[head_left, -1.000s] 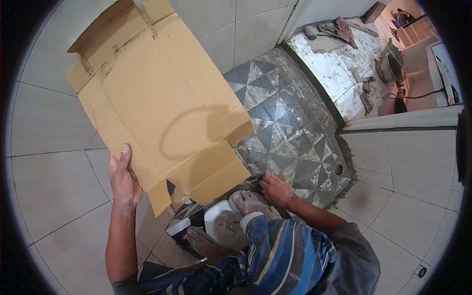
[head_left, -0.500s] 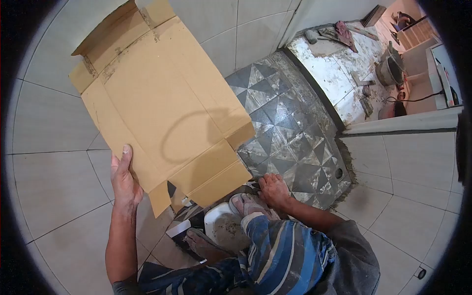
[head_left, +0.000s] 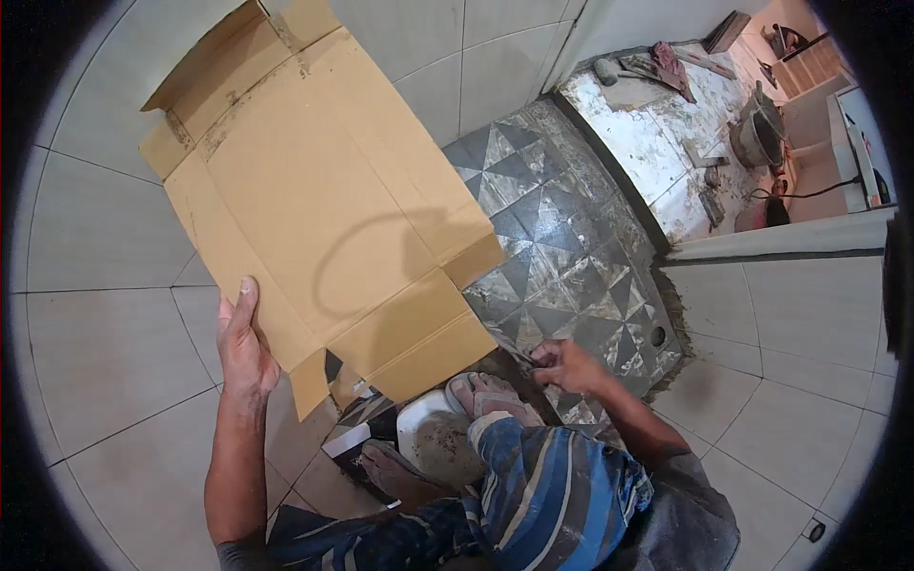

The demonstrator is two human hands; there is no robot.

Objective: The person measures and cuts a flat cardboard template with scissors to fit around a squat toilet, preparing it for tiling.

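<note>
A flattened cardboard box (head_left: 314,181) is held up on the left side, tilted, with its flaps spread. My left hand (head_left: 246,347) grips its lower left edge, thumb on the front face. Right of the box's lower flap, my right hand (head_left: 569,367) is closed in a pinch above the patterned grey floor tiles (head_left: 543,238). Something thin and dark lies at its fingertips, too blurred to name. Between my feet (head_left: 481,395) is a white, dirt-speckled object (head_left: 433,438), partly hidden by the cardboard and my leg.
A dark raised threshold (head_left: 609,171) borders the tiled floor. Beyond it lie a mallet (head_left: 606,71), a reddish cloth (head_left: 669,65) and a bucket (head_left: 758,139). A round drain hole (head_left: 658,336) is near the right wall (head_left: 809,314). Pale tiled walls surround the floor.
My right hand has lifted off the floor beside my foot and moved to the right, fingers now pinched. The cardboard has shifted slightly right in view; my left hand keeps its grip.
</note>
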